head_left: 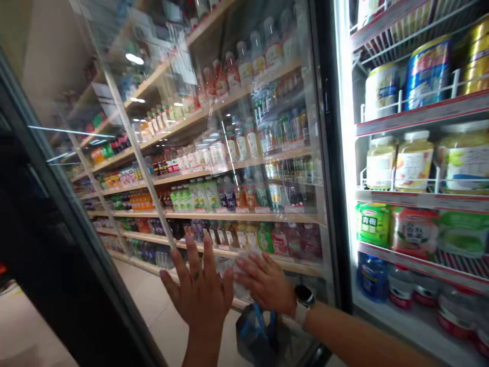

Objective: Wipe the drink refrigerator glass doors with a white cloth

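Observation:
A large glass cooler door (244,224) with a dark frame stands in front of me, and shelves of bottles show through it or in its reflection. My left hand (204,293) is raised at the glass with its fingers spread. Beside it on the right, my right hand (265,283) lies flat toward the pane, fingers stretched out and slightly blurred. A pale, see-through patch shows at its fingertips; whether that is a reflection or a thin cloth I cannot make out. A watch (304,298) is on my right wrist. Whether either palm touches the glass is hard to see.
On the right, a lit cooler (405,114) holds cans, jars, a green pack (372,224) and a blue-wrapped bottle pack (373,278). A dark container with blue strips (255,331) shows below my hands. Pale floor tiles (147,290) lie at the lower left.

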The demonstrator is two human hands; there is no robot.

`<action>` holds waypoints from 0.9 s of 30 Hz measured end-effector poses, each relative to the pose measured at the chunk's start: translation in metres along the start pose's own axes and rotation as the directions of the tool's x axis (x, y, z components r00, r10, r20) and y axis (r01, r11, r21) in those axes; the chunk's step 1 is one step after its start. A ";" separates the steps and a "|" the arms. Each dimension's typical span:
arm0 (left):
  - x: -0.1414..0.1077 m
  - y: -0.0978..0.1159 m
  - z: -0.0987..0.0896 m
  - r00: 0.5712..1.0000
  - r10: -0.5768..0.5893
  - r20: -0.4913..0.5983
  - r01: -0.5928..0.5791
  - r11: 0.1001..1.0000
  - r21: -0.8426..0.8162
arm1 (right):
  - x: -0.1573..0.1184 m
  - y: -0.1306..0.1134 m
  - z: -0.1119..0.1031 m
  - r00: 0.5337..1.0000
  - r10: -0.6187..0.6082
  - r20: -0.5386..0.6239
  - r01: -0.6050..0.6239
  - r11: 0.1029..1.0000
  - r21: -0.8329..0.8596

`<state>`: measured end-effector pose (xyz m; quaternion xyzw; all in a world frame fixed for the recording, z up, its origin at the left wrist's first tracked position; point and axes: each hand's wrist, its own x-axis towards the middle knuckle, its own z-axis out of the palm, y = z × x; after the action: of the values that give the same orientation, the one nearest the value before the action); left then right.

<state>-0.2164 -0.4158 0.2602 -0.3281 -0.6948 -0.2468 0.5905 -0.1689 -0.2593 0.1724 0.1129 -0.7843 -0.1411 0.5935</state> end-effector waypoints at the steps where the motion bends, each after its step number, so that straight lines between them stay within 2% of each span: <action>1: 0.000 -0.001 0.001 1.000 0.004 0.001 -0.004 1.000 -0.005 | -0.020 -0.006 0.005 0.998 -0.061 0.017 0.061 0.998 -0.012; 3: 0.000 -0.003 0.002 1.000 0.013 0.000 -0.013 1.000 -0.012 | -0.044 -0.010 0.010 0.988 -0.130 0.079 0.133 0.991 -0.033; 5: 0.001 -0.005 0.004 1.000 0.013 -0.004 -0.013 1.000 -0.014 | -0.041 -0.003 0.006 0.979 -0.161 0.125 0.168 0.985 -0.043; 7: 0.002 -0.006 0.006 1.000 0.007 -0.005 -0.007 1.000 -0.018 | -0.008 0.011 -0.003 0.980 -0.159 0.118 0.166 0.985 -0.045; 12: 0.001 -0.009 0.010 0.999 0.034 -0.028 -0.034 0.999 -0.004 | 0.118 0.043 -0.029 1.000 0.000 0.012 0.000 0.999 -0.044; 14: -0.001 -0.011 0.011 0.998 0.046 -0.042 -0.047 0.999 -0.012 | 0.147 0.044 -0.031 0.998 0.063 -0.015 -0.063 0.998 -0.025; 15: -0.001 -0.012 0.012 0.997 0.051 -0.051 -0.052 0.998 -0.022 | 0.152 0.041 -0.030 0.997 0.077 -0.024 -0.078 0.997 -0.012; 18: -0.004 -0.017 0.013 0.992 0.092 -0.089 -0.096 0.994 -0.045 | 0.133 0.026 -0.019 0.998 0.055 -0.023 -0.054 0.998 0.021; 23: -0.004 -0.023 0.013 0.985 0.143 -0.094 -0.148 0.988 -0.044 | 0.039 0.001 0.005 0.990 -0.126 0.067 0.122 0.990 0.066; 25: -0.002 -0.024 0.012 0.986 0.146 -0.080 -0.150 0.988 -0.044 | 0.002 -0.005 0.010 0.967 -0.204 0.151 0.192 0.977 0.089; 27: -0.002 -0.024 0.012 0.986 0.150 -0.073 -0.154 0.987 -0.051 | -0.023 -0.007 0.010 0.944 -0.270 0.191 0.256 0.962 0.096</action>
<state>-0.2416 -0.4233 0.2577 -0.3881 -0.6396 -0.2319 0.6217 -0.1722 -0.2569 0.1467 0.2220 -0.8229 -0.2023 0.4822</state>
